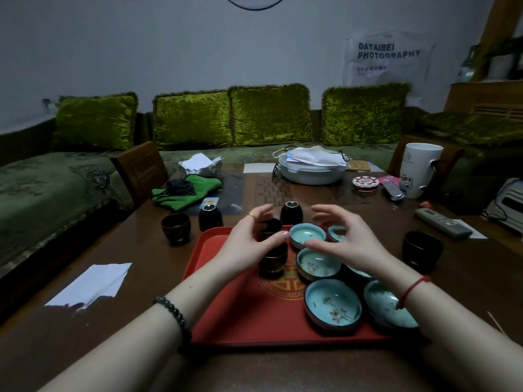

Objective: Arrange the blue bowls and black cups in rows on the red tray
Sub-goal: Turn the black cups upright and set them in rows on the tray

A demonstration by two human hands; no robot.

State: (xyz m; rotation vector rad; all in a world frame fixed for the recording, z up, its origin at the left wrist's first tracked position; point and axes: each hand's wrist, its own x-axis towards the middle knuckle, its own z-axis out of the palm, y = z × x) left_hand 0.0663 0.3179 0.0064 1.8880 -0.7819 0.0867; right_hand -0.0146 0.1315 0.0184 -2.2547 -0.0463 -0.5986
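A red tray [226,312] lies on the brown table in front of me. Several blue bowls stand on its right half in two columns, among them a near one [332,305], a middle one [317,263] and a far one [307,235]. Two black cups [273,261] stand one behind the other left of the bowls. My left hand [249,244] hovers over these cups with fingers apart. My right hand [345,244] hovers open above the far bowls, hiding parts of them. More black cups stand off the tray: at the left [176,228], behind it [210,217] [291,212], and at the right [421,250].
A white paper [90,287] lies at the left. A green cloth [184,192], a lidded grey pot [310,168], a white mug [418,169] and remote controls [441,222] sit further back. A wooden chair back [138,168] and a green sofa stand beyond the table.
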